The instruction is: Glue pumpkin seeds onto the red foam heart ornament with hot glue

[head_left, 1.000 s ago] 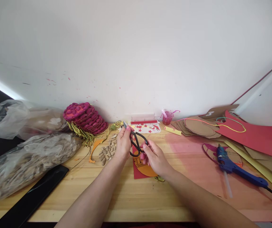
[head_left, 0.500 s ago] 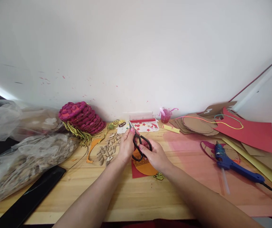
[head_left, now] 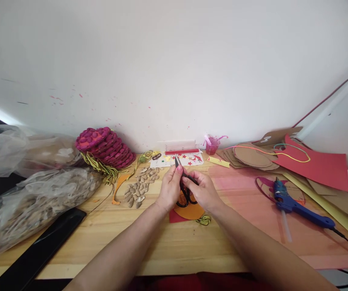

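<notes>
Black-handled scissors (head_left: 183, 197) are held between both hands, blades pointing away towards the wall. My left hand (head_left: 170, 186) is closed around the pivot end of the scissors, its thumb against the base of the blades. At the handles, my right hand (head_left: 204, 190) pinches a black loop. Below the hands lies an orange disc (head_left: 189, 213) with dark printing, on top of red paper (head_left: 176, 218). A bundle of green-yellow yarn (head_left: 204, 220) sits by the disc's edge. Beyond the blades, a white sheet of star stickers (head_left: 158, 163) lies near the wall.
Peanuts (head_left: 139, 189) are spread left of my hands, beside an orange paper strip (head_left: 119, 188). Stacked magenta discs (head_left: 107, 147) and a plastic bag of peanuts (head_left: 43, 202) are further left. A blue glue gun (head_left: 301, 212), cardboard discs (head_left: 253, 157) and a pink cup (head_left: 212, 146) are right.
Both hands have shifted slightly right with the scissors. The scissors have turned, and their handle loops now appear closer together.
</notes>
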The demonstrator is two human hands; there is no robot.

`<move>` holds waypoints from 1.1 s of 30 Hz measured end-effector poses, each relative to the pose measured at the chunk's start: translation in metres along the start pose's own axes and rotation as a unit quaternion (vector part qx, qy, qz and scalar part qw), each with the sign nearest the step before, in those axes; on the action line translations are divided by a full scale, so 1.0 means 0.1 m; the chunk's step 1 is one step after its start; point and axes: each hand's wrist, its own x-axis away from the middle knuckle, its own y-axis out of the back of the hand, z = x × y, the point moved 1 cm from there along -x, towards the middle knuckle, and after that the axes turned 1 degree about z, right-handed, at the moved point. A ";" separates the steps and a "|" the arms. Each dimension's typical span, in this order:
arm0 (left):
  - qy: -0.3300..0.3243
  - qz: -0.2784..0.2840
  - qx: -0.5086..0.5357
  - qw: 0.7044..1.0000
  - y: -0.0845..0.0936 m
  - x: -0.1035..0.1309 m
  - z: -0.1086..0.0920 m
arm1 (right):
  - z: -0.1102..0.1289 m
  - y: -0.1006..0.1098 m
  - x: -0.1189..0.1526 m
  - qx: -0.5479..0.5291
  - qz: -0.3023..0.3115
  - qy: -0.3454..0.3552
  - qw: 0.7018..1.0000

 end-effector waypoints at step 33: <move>0.003 -0.143 0.034 0.989 0.24 -0.20 -0.09 | 0.12 0.12 -0.02 0.189 0.006 0.136 0.972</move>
